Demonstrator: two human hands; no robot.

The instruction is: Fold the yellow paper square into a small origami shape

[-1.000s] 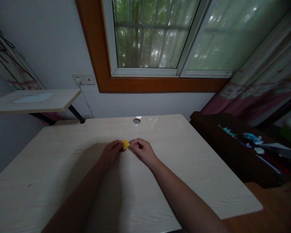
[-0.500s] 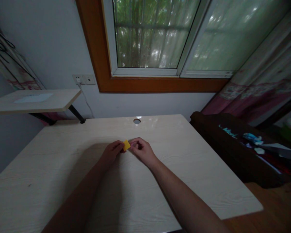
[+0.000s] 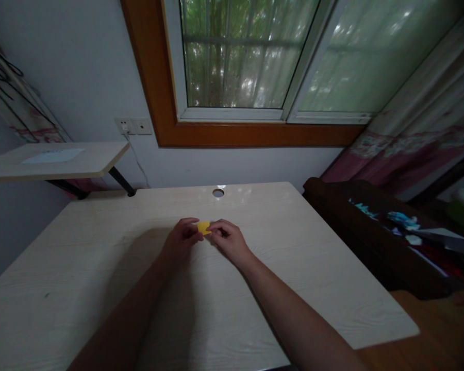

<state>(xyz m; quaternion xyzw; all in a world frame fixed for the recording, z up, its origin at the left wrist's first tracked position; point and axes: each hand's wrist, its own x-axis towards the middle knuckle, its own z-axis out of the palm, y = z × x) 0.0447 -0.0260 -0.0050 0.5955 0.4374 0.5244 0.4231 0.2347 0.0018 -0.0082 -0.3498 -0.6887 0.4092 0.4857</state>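
A small yellow piece (image 3: 203, 227), flat like folded paper, is held between my two hands above the middle of a pale wooden desk (image 3: 100, 268). My left hand (image 3: 181, 240) pinches its left edge with curled fingers. My right hand (image 3: 228, 241) pinches its right edge, fingers also curled. Most of the piece is hidden by my fingertips. Both forearms reach in from the bottom of the view.
A round cable hole (image 3: 218, 192) lies near the desk's far edge below a window (image 3: 239, 56). A small side table (image 3: 54, 159) stands at the left under a wall socket (image 3: 133, 125). Dark furniture with cluttered items (image 3: 394, 226) borders the desk's right side.
My left hand has closed in over the yellow piece, which now sits flatter and more hidden between my fingertips. My arms have stayed in place.
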